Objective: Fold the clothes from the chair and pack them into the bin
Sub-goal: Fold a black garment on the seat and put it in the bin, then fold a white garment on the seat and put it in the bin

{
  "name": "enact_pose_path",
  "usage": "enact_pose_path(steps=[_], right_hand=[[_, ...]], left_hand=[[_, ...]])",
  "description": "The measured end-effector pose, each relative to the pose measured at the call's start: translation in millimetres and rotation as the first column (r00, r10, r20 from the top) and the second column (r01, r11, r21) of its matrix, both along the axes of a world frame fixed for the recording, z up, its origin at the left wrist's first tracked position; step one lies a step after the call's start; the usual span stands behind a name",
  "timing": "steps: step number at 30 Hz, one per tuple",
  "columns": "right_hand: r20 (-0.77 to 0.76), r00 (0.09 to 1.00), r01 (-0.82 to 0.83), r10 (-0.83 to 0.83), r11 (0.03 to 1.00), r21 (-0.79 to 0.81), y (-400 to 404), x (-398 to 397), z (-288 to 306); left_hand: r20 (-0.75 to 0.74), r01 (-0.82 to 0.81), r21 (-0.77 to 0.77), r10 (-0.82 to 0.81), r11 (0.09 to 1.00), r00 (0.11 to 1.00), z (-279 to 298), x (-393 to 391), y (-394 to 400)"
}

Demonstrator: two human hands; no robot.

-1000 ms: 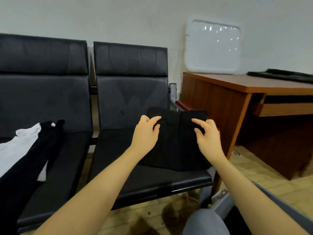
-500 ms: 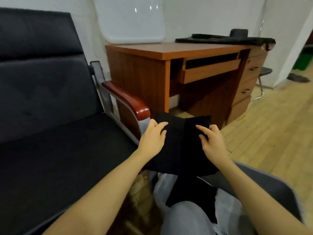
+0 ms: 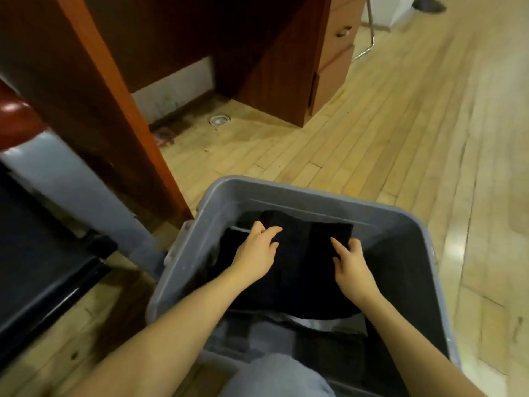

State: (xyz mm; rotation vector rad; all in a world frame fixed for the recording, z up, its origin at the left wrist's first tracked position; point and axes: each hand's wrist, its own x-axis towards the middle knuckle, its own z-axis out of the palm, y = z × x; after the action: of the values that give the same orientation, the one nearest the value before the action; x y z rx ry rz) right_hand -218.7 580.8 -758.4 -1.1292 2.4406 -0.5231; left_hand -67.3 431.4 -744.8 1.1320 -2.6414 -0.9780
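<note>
Folded black garment (image 3: 297, 262) is going into the grey bin (image 3: 400, 224); you're pinching both edges w/ left hand (image 3: 254, 250) & right hand (image 3: 350, 266). Prob soft, floppy, so support underneath.

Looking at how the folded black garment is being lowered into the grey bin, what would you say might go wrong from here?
1. The folded black garment is gripped only near its far edge by the left hand and right hand; its near edge sags and may unfold on release.
2. It sits toward the far wall of the grey bin, so it may land bunched against that wall.
3. Clothes already in the bin look uneven, so it might settle tilted.
</note>
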Motion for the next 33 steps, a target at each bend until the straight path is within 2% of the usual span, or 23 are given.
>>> enact_pose_path(steps=[4,6,8,10,12,17,24,28,33], right_hand=[[-0.01,0.995,0.095,-0.095,0.98,0.176,23.2,-14.2,-41.1],[-0.071,0.99,0.137,-0.124,0.959,0.25,26.7,-20.7,-54.1],[-0.127,0.982,0.176,-0.139,0.92,0.351,24.3,-25.6,-62.2],[-0.108,0.984,0.175,-0.142,0.882,0.437,20.8,-28.4,-66.5],[-0.088,0.989,0.143,-0.116,0.88,0.453,18.1,-29.7,-68.7],[-0.128,0.992,0.058,-0.017,0.942,0.329,-0.4,-21.6,-48.9],[-0.179,0.983,-0.007,0.034,0.989,0.146,-36.3,14.0,19.4],[-0.219,0.971,-0.098,0.099,0.995,0.013,-54.5,52.5,65.7],[-0.271,0.929,-0.284,0.25,0.954,-0.094,-76.2,122.0,121.9]], left_hand=[[0.02,0.068,0.095,-0.07,0.993,0.997,-46.1,-25.7,20.1],[0.029,0.089,0.128,-0.093,0.988,0.995,-62.3,-37.8,26.7],[0.129,0.129,0.089,-0.14,0.988,0.982,-74.5,-48.3,30.3],[0.274,0.184,0.01,-0.18,0.983,0.945,-80.9,-53.7,32.0],[0.329,0.198,-0.009,-0.184,0.98,0.926,-80.9,-53.8,33.0],[0.21,0.116,-0.025,-0.108,0.993,0.972,-52.3,-35.9,22.5],[0.013,-0.149,0.06,0.149,0.987,0.989,25.4,14.7,5.1],[-0.065,-0.249,-0.052,0.246,0.967,0.967,72.5,63.9,-0.3],[-0.074,-0.325,-0.26,0.317,0.909,0.946,125.3,144.4,4.2]])
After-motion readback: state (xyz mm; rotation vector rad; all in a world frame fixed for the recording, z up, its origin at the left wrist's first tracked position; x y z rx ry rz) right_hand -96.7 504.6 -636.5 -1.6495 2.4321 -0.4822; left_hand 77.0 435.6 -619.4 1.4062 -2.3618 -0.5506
